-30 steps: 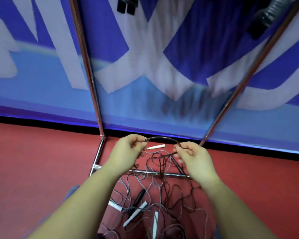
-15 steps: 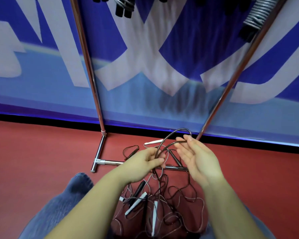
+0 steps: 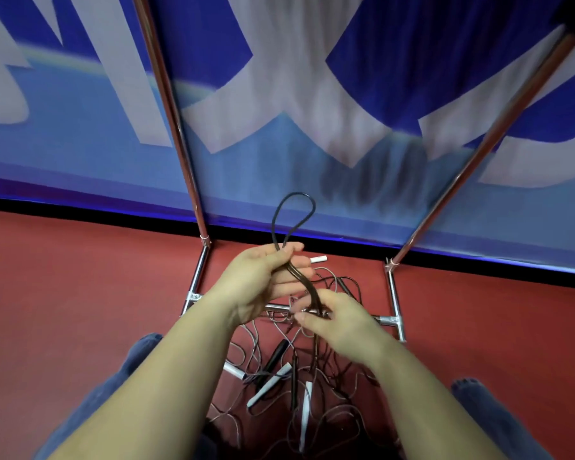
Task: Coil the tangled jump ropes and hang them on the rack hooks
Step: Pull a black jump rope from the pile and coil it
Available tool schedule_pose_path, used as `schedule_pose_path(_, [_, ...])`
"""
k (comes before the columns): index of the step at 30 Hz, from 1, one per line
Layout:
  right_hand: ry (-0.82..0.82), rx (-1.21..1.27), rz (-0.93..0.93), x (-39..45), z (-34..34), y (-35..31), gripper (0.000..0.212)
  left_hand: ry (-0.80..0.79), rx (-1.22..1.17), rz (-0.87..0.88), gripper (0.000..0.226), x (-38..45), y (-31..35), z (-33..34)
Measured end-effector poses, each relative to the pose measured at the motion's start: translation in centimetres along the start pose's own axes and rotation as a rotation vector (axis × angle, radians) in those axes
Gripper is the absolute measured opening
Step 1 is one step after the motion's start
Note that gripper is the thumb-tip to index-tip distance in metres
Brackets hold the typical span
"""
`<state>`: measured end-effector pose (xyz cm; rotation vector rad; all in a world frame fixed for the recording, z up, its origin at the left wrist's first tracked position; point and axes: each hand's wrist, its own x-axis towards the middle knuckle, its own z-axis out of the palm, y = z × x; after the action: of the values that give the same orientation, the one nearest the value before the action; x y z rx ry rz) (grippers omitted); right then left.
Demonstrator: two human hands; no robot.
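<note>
**Two hands on one dark rope, loop up**

Both hands are working the same dark jump rope [image 3: 292, 224]. Left hand [image 3: 266, 280] sits higher, fingers [image 3: 291, 249] curled and pinching the doubled strand just below a narrow loop that stands up in front of the blue-and-white banner [image 3: 312, 94]. Right hand [image 3: 337, 322] is lower and nearer, fingers together, gripping the same two strands where they run down toward the floor. Beneath the forearms, the tangled pile of ropes [image 3: 279, 383] sprawls on the red floor [image 3: 80, 293], thin cords looping over black and white handles, spilling across the chrome rack base [image 3: 390, 322]. Rack uprights [image 3: 176, 127] rise left and right against the banner. Blue-trousered knees frame the pile on either side.
</note>
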<state>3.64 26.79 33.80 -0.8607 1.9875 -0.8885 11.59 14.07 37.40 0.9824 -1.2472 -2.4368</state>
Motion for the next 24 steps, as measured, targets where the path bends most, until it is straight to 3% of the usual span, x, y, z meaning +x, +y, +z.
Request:
schedule_pose_path(2, [0.049, -0.079, 0.010, 0.4, -0.1, 0.1, 0.007, 0.086, -0.127, 0.054, 0.019, 0.5, 0.4, -0.4])
schedule_pose_path(6, [-0.006, -0.285, 0.160, 0.5, -0.1, 0.9, 0.016, 0.259, -0.444, 0.151, 0.018, 1.7, 1.1, -2.2])
schedule_pose_path(10, [0.008, 0.046, 0.181, 0.9, 0.2, 0.6, 0.023, 0.276, -0.505, 0.189, 0.022, 2.1, 1.1, -3.2])
schedule_pose_path(13, [-0.013, 0.391, 0.191, 0.6, 0.0, -0.5, 0.026, 0.180, -0.318, 0.112, 0.046, 2.2, 0.6, -2.8])
schedule_pose_path(16, [-0.008, 0.679, 0.201, 0.5, -0.5, -1.3, 0.025, 0.046, 0.130, -0.033, 0.061, 2.1, -0.9, -2.0])
schedule_pose_path(18, [0.032, 0.824, 0.208, 0.7, -0.8, -1.6, 0.024, -0.116, 0.348, -0.119, 0.063, 1.9, -2.1, -1.7])
schedule_pose_path(20, [0.093, 0.954, 0.209, 0.7, -1.4, -1.7, 0.023, -0.249, 0.422, -0.152, 0.057, 1.8, -2.9, -1.9])
schedule_pose_path(24, [0.210, 1.047, 0.145, 0.7, -2.5, -1.7, 0.024, -0.319, 0.656, -0.103, 0.045, 1.5, -3.0, -2.4])
